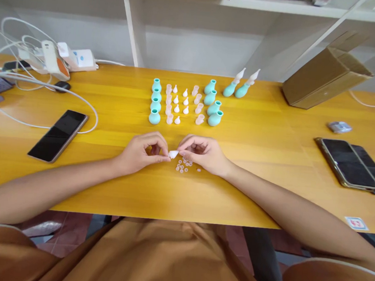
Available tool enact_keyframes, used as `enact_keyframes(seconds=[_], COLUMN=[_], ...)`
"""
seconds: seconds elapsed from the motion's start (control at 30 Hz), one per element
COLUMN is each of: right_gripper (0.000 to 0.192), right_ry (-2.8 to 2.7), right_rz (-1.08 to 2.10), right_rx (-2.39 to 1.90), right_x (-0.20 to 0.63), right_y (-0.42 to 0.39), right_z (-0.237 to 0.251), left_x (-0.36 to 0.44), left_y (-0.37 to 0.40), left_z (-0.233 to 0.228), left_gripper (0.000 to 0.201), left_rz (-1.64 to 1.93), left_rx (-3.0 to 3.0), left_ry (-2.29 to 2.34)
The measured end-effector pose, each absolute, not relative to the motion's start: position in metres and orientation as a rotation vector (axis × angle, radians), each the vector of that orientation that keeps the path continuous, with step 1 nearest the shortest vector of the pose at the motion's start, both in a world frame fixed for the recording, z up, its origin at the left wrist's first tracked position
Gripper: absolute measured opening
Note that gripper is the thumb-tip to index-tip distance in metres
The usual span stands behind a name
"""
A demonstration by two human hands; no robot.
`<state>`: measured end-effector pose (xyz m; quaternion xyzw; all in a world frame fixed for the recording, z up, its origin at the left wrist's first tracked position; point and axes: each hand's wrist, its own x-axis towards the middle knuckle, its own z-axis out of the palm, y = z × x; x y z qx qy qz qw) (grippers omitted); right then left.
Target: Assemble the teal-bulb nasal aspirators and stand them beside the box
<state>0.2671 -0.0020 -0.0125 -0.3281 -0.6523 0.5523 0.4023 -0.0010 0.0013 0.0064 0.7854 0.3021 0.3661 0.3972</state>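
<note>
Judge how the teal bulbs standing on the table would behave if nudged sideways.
The teal bulbs look small and hollow, so probably light and easy to shove. Each stands on a rounded body with a narrow neck, so it may tip. Two bulbs with tips already lie on their sides, so a toppled one could roll.

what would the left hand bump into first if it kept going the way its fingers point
The left hand points right, toward the other hand. Its fingertips already pinch the small white cone, so that comes first, then the right hand fingertips just past it. Depth looks level on the table, though that is hard to judge.
</note>
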Motion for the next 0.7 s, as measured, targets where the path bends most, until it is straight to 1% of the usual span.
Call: enact_keyframes(seconds=[0.13, 0.33, 0.53, 0.7], right_gripper=[0.042, 0.04, 0.045, 0.04], right_ry=[-1.646, -1.627, -1.649, -1.663], right_rz=[1.401, 1.465, 1.459, 1.431], right_rx=[-0.845, -0.863, -0.869, -0.838], right_x=[0.2664, 0.2666, 0.2648, 0.2629], right_y=[-0.0031, -0.0055, -0.0083, -0.0092], right_z=[-0.0115, -0.0138, -0.0121, -0.0115], left_x=[-0.0011, -0.0005, 0.0003, 0.0008], left_y=[0.0022, 0.0017, 0.0013, 0.0007], left_z=[0.0059, 0.0063, 0.0062, 0.0075], left_gripper=[0.028, 0.03, 0.041, 0.041], left_rz=[0.912, 0.911, 0.827, 0.776], left_rx=[1.995, 1.975, 1.896, 1.88], left_ry=[0.768, 0.751, 0.788, 0.761])
